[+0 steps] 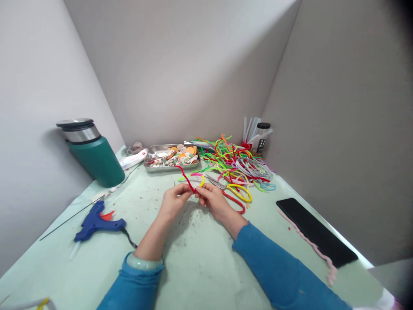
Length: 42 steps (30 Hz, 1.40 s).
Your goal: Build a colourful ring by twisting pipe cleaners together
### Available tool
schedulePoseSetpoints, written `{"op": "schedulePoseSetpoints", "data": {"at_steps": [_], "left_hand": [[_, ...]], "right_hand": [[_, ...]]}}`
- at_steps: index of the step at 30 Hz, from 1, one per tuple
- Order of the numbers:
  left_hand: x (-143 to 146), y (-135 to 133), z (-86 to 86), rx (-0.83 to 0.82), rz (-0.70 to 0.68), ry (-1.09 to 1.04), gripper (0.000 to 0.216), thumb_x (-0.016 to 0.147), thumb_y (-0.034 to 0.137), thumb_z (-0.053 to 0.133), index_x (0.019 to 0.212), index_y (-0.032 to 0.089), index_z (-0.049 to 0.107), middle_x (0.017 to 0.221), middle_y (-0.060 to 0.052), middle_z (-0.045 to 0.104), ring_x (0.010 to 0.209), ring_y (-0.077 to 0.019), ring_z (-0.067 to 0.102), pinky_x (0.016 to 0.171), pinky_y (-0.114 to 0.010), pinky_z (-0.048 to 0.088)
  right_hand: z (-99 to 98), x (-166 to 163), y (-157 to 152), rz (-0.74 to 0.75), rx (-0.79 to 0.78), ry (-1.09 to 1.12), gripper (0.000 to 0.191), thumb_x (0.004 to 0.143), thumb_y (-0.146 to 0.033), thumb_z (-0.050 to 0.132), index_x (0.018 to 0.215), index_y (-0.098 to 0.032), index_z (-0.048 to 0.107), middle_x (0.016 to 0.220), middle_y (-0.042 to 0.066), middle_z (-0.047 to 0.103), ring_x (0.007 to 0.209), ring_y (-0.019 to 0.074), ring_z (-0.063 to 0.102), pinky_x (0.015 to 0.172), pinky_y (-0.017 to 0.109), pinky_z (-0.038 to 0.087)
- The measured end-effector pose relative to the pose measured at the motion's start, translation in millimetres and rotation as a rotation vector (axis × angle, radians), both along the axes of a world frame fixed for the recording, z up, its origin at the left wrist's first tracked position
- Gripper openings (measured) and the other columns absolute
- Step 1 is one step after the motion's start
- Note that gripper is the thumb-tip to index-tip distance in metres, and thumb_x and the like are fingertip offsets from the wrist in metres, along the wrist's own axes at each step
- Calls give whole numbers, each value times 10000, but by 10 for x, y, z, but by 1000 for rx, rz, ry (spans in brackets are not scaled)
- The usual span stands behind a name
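Observation:
Between my two hands is a red pipe cleaner [185, 175], its free end sticking up and to the left. My left hand [175, 200] pinches it between thumb and fingers. From the other side, the fingertips of my right hand [211, 199] close on the same red piece, where its lower end is hidden. A curved yellow and pink pipe cleaner [202, 180] shows just behind the fingers; whether it joins the red one I cannot tell. Scissors [237, 193] with one yellow and one red handle lie right beside my right hand.
A metal tray [171, 168] of small cut pieces stands at the back, beside a heap of colourful pipe cleaners [226, 155]. At left are a green bottle [97, 161] and a blue glue gun [97, 221] with its cord. A black phone-like slab [316, 230] and a pink pipe cleaner [306, 241] lie right.

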<state>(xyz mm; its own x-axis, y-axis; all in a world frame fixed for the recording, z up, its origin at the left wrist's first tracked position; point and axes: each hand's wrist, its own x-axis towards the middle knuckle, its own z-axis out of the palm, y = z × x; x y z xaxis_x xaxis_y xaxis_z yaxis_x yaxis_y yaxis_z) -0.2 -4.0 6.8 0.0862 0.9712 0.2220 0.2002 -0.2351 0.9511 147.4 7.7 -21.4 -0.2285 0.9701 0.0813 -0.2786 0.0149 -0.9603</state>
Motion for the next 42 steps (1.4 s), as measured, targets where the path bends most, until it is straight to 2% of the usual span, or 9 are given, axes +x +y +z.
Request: {"op": "schedulePoseSetpoints", "data": {"at_steps": [5, 10, 13, 18, 24, 30, 36, 42], "left_hand": [[-3, 8, 6, -31, -20, -36, 155, 666, 266, 606, 744, 140, 649, 769, -42, 679, 718, -148, 600, 699, -252, 468], [3, 32, 11, -74, 37, -81, 317, 688, 361, 565, 896, 128, 619, 671, -2, 627, 525, -90, 496, 534, -214, 408], [-4, 40, -2, -117, 40, -51, 315, 707, 391, 545, 838, 114, 619, 659, -11, 620, 498, -79, 453, 504, -204, 374], [-21, 22, -15, -161, 8, 48, 334, 732, 437, 526, 670, 122, 615, 627, -33, 633, 489, -85, 440, 488, -207, 342], [-8, -14, 42, -176, 3, 61, 299, 696, 417, 563, 637, 131, 628, 620, -44, 642, 472, -86, 442, 465, -208, 340], [-18, -2, 16, -229, -35, 117, 387, 667, 508, 596, 675, 124, 652, 542, -8, 581, 432, -73, 397, 443, -205, 286], [16, 32, -33, -189, -32, 60, 359, 627, 471, 631, 700, 121, 654, 573, -11, 599, 480, -84, 445, 466, -206, 333], [16, 50, -40, -80, 0, 148, 295, 631, 422, 620, 703, 142, 680, 632, -20, 665, 559, -120, 540, 547, -224, 421]], "right_hand": [[8, 10, 3, 7, -18, 0, 262, 720, -406, 639, 696, -149, 591, 607, -6, 582, 425, 55, 417, 410, 196, 295], [23, 4, -3, 23, -28, 13, 233, 712, -374, 648, 686, -154, 577, 604, -21, 571, 426, 55, 417, 406, 201, 275], [56, 2, -28, 27, -7, -23, 222, 706, -361, 653, 688, -152, 579, 563, -33, 549, 419, 56, 402, 403, 202, 255], [96, 7, -58, 37, 8, -61, 221, 720, -368, 635, 731, -152, 587, 522, -37, 540, 411, 61, 387, 397, 199, 236], [76, 6, -51, 25, 6, -67, 227, 719, -375, 637, 694, -163, 558, 505, -47, 516, 411, 63, 390, 395, 199, 235], [61, 15, -43, 19, 0, -58, 237, 729, -381, 627, 675, -167, 539, 473, -55, 480, 405, 65, 375, 394, 203, 225], [36, 20, -32, 21, 4, -57, 262, 738, -406, 612, 660, -169, 533, 467, -52, 467, 403, 69, 368, 399, 214, 210], [37, 19, -35, 21, 16, -50, 272, 724, -415, 627, 654, -171, 530, 461, -52, 468, 408, 72, 371, 410, 215, 224]]}}
